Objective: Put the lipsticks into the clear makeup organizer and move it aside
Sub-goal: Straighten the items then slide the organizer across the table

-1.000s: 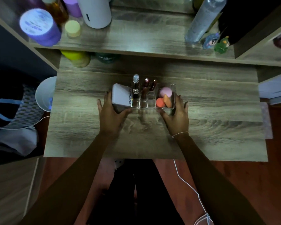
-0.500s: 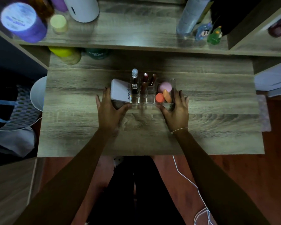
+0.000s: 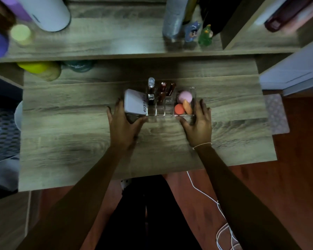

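The clear makeup organizer [image 3: 167, 115] stands in the middle of the wooden desk. Dark red lipsticks [image 3: 165, 91] stand upright in its middle slots beside a clear-capped tube [image 3: 151, 83]. A white compact [image 3: 135, 103] leans in its left end, and pink and orange sponges [image 3: 184, 103] fill its right compartment. My left hand [image 3: 122, 127] grips the organizer's left end, fingers along the side and thumb on the front. My right hand [image 3: 199, 125] grips the right end the same way.
A raised shelf [image 3: 101, 46] runs along the back with bottles, a white cylinder [image 3: 49, 11], a tall clear bottle [image 3: 173, 17] and small figurines [image 3: 204, 35]. A yellow jar [image 3: 42, 69] lies under the shelf at left. A white cable [image 3: 206, 195] hangs below the desk edge.
Both hands keep hold of the organizer's ends. The organizer and hands hold about the same place on the desk while the camera view drifts; the left hand is blurred with slight motion.
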`<state>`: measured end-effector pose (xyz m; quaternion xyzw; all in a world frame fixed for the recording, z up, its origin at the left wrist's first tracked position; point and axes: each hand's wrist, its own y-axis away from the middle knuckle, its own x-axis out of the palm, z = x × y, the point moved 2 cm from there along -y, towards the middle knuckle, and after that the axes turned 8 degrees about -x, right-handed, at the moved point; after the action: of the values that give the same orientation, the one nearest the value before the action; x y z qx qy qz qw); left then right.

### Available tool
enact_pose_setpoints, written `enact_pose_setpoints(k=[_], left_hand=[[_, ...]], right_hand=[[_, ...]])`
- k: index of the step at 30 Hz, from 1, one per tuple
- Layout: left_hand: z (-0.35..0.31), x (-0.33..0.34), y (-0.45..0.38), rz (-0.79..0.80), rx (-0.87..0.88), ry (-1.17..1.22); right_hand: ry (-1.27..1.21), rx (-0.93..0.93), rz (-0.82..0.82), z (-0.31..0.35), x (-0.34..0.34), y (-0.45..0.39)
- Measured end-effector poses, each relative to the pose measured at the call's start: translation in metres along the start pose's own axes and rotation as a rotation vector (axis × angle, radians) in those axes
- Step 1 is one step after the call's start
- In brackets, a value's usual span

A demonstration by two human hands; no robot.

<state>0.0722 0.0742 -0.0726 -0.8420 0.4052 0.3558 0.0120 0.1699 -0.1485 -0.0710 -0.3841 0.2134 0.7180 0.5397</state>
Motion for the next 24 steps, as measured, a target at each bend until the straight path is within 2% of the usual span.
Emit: enact_pose_setpoints(k=[3,9,17,24], left_hand=[[-0.009,0.015,0.001,-0.016,0.072,-0.022],[-0.023,0.042,-0.001,0.089,0.157,-0.136],[-0.042,0.067,-0.002,0.185,0.370,-0.390],[-0.057,0.080,-0.003,0.164,0.469,-0.592]], right_hand=[[0.016,0.016,-0.019,-0.013,-0.011,0.000],[0.026,0.100,-0.035,-0.043,-0.032,0.002],[0.051,0.164,-0.087,-0.073,-0.057,0.006],[0.052,0.200,-0.149,-0.088,-0.067,0.006]])
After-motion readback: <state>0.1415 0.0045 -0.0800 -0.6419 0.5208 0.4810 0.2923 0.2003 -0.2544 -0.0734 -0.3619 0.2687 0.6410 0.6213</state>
